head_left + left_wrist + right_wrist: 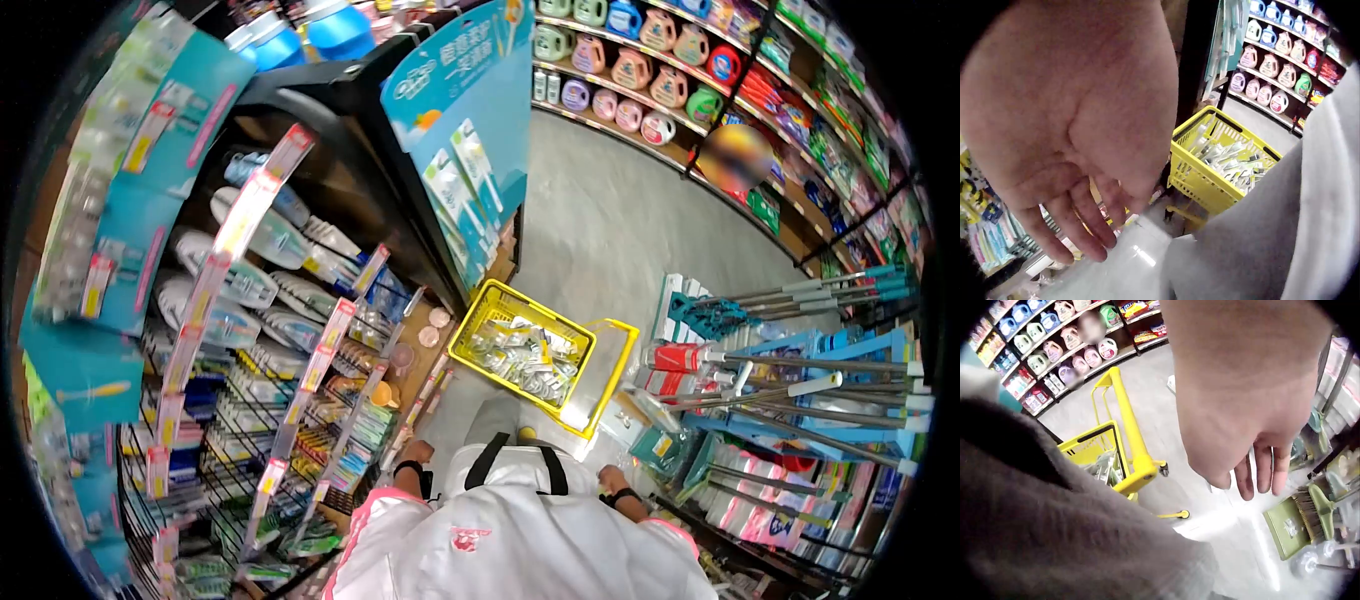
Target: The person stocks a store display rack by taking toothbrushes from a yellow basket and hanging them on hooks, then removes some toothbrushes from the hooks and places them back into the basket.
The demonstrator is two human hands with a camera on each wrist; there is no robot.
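A yellow shopping basket [525, 355], filled with packaged goods, is seen on the aisle floor [620, 230] just ahead of the person. The left hand [1066, 119] and right hand [1241, 406] hang empty, fingers relaxed and loosely together. The raised handle [1129, 425] is best gripped squarely.

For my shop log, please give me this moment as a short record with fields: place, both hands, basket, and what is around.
place: shop aisle with shelves on both sides
left hand: hangs at the person's side, fingers relaxed, holds nothing
right hand: hangs at the side, holds nothing
basket: yellow, on the floor in front of the person, holds packets
left side: toothbrush rack
right side: mops
far shelf: detergent bottles
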